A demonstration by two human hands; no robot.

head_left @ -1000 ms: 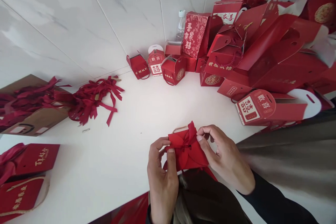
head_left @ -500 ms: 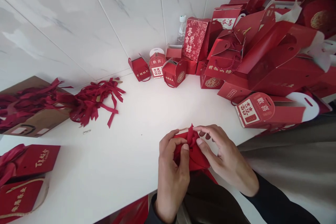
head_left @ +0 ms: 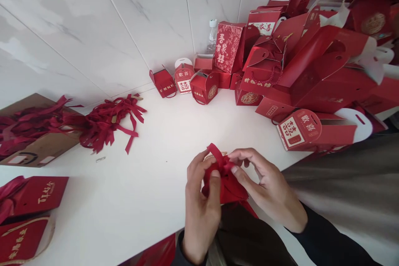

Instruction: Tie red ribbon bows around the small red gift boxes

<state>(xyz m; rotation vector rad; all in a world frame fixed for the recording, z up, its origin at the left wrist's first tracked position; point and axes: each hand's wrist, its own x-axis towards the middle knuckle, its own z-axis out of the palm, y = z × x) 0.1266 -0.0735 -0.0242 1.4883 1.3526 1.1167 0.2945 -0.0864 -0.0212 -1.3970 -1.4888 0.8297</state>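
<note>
At the table's near edge, a small red gift box (head_left: 232, 191) sits between my two hands, with a red ribbon (head_left: 217, 153) knotted or looped over its top. My left hand (head_left: 204, 199) is closed around the box's left side, its thumb and fingers at the ribbon. My right hand (head_left: 260, 187) pinches the ribbon at the knot between thumb and fingers. One ribbon loop stands up between the hands toward the left fingertips. The fingers cover much of the box's top and left side.
A cardboard box (head_left: 59, 147) of red ribbons stands at the left, more ribbons (head_left: 104, 124) spilling beside it. Two red boxes (head_left: 40, 195) lie at the lower left. A heap of red gift boxes (head_left: 314, 79) fills the right, with a plastic bottle (head_left: 212, 36) by the wall.
The ribbon end has been drawn up and bent left into a loop at the left fingertips. Both hands stay at the box; the view has shifted slightly.
</note>
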